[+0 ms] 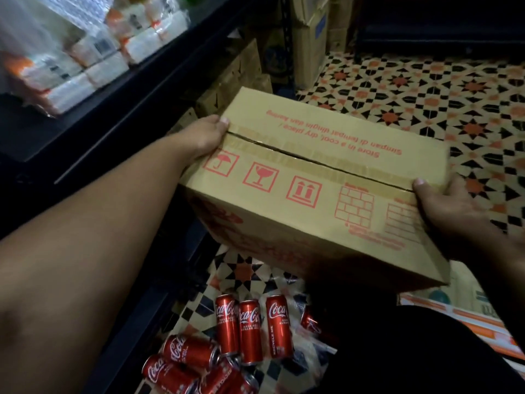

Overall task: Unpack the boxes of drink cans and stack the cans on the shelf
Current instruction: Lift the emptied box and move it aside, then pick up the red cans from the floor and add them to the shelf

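Left forearm: bare, filling the lower left corner and reaching forward to the box.
Left hand [208, 135]: clasps the far-left end of the closed brown cardboard box [312, 189], thumb bent over the top edge right at the flap seam; the other fingers are hidden behind the box end.
Right hand [451, 211]: holds the opposite end, thumb curled onto the top near the seam, fingers wrapped down the side and out of view.
Why held so: one hand at each short end lets the weight hang evenly; judging by the shadow underneath, the box is lifted clear of the floor, above the loose cans.
Box state: flaps shut, a dark slit running along the seam with tape either side, so unpacking of this one is not yet begun.
Box print: red icons of an umbrella, a glass and two upward arrows, then brick-stacking diagrams; upside down to the camera, "Store in a cool, dry place / Simpan di tempat dingin dan kering".
Red drink cans [250, 331]: slim, marked Coca-Cola, one reading "RECYCLE ME"; three stand upright, the others lie tumbled on crumpled clear plastic on the patterned floor tiles [426, 89].
Dark metal shelf [93, 115]: on the left, carrying white and orange wrapped packs [85, 61]; no cans visible on it.
Beyond: more brown cartons [309, 35] stacked against the far wall.
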